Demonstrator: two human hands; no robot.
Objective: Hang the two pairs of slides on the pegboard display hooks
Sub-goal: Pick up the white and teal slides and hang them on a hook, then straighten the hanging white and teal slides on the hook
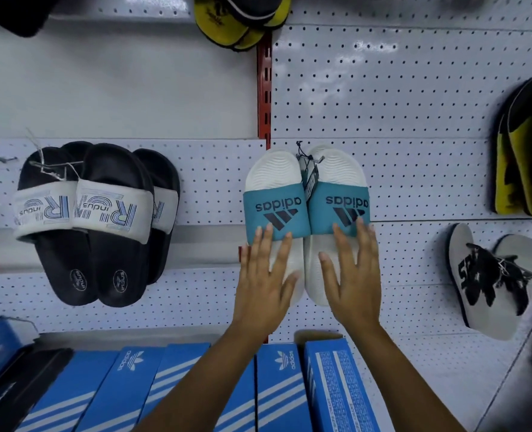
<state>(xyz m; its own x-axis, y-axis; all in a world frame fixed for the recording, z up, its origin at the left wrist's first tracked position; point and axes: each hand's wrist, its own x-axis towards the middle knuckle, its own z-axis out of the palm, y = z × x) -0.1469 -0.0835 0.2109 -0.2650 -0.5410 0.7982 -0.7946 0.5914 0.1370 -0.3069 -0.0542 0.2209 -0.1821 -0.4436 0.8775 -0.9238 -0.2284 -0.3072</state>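
A pair of white slides with teal adidas straps (pixel 306 210) hangs heel-down on the white pegboard (pixel 414 98), a tag and string between the toes at the top. My left hand (pixel 266 275) lies flat on the left slide's heel, fingers spread and reaching the strap. My right hand (pixel 350 272) lies flat on the right slide's heel in the same way. To the left, black slides with white Indus straps (pixel 93 219) hang on the pegboard in an overlapping row.
Blue adidas shoe boxes (pixel 196 391) stand in a row below the pegboard. Grey flip-flops with a black print (pixel 492 279) hang at the right, yellow and black sandals (pixel 526 157) above them and more (pixel 239 20) at the top. A red upright (pixel 264 88) splits the panels.
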